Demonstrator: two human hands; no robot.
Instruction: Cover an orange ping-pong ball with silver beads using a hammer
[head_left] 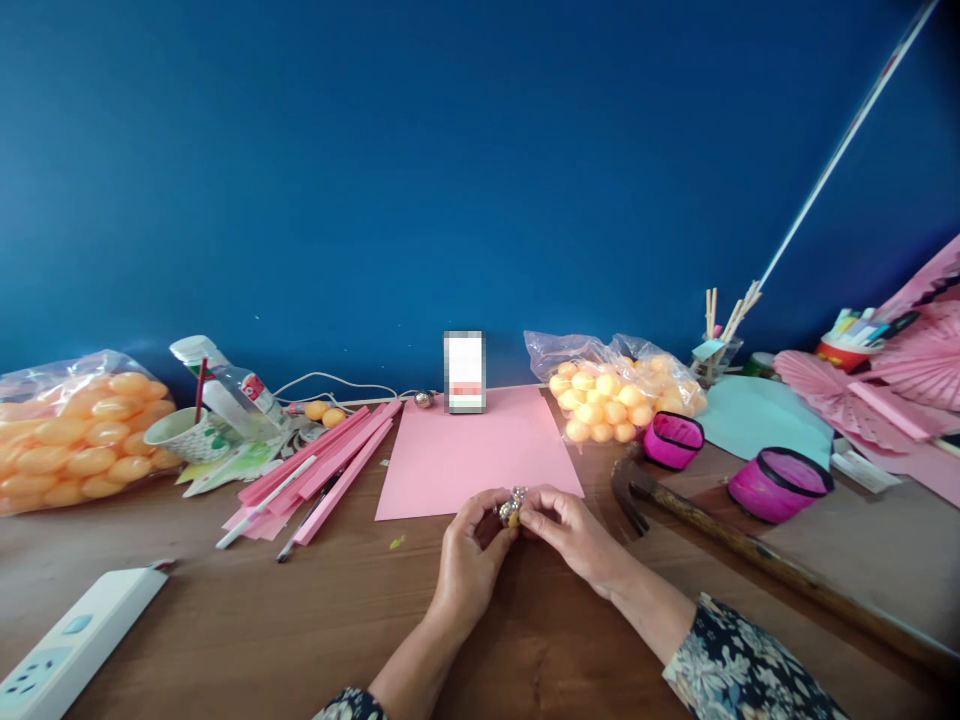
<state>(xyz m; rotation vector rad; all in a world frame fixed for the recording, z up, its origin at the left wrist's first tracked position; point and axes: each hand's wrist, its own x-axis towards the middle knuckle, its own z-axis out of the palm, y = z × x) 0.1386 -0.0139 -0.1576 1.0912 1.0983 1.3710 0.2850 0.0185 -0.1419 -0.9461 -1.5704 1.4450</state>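
My left hand (pixel 476 555) and my right hand (pixel 566 530) meet over the table, just at the front edge of a pink paper sheet (pixel 472 460). Between their fingertips is a small cluster of shiny silver balls (pixel 510 508), which both hands pinch from either side. A yellowish bit shows at the cluster's lower edge, too small to name. My fingers cover part of the cluster. Another silver ball (pixel 424 399) rests by the sheet's far left corner. A white upright card-like object (pixel 465 372), blurred out, stands at the sheet's back edge.
Left are pink paper strips (pixel 330 465), a paper cup (pixel 187 435), a plastic bottle (pixel 225 385), a bag of orange balls (pixel 90 430) and a power strip (pixel 82 640). Right are another ball bag (pixel 600 400), a hammer (pixel 720 530), magenta baskets (pixel 780 485) and pink fans (pixel 840 400).
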